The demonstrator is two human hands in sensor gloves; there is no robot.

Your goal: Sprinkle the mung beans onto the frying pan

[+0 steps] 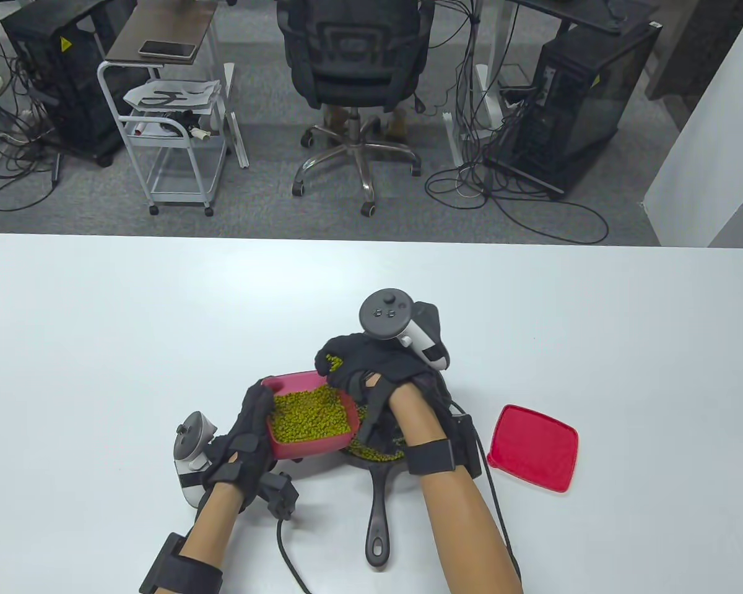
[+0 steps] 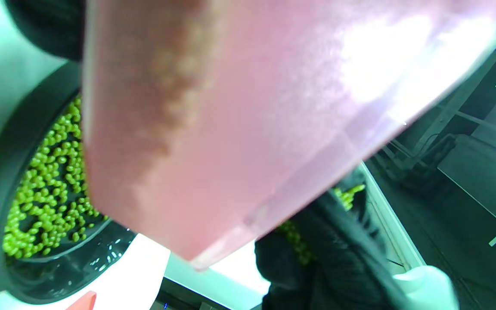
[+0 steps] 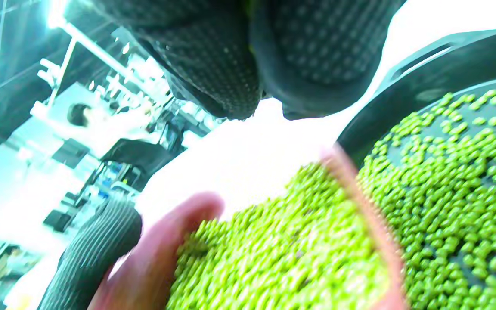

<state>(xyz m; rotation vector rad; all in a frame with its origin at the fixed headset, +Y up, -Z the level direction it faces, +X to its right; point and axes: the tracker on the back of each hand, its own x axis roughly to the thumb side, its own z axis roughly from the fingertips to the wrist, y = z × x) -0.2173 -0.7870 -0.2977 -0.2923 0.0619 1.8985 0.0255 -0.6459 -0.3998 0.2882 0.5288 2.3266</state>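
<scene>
My left hand (image 1: 254, 421) grips the left wall of a red container (image 1: 312, 447) full of green mung beans (image 1: 312, 417) and holds it tilted above the black frying pan (image 1: 378, 513). My right hand (image 1: 340, 365) hovers over the container's far rim, curled around a pinch of mung beans (image 1: 330, 362). The left wrist view shows the container's underside (image 2: 252, 129) and beans scattered in the pan (image 2: 50, 181). In the right wrist view my fingers (image 3: 230, 56) hang above the container's beans (image 3: 282, 249) and the beans in the pan (image 3: 454, 172).
A red lid (image 1: 534, 448) lies flat on the white table (image 1: 161, 322) to the right of the pan. The pan's handle points toward the near table edge between my forearms. An office chair (image 1: 353, 74) and a cart (image 1: 167, 111) stand beyond the table.
</scene>
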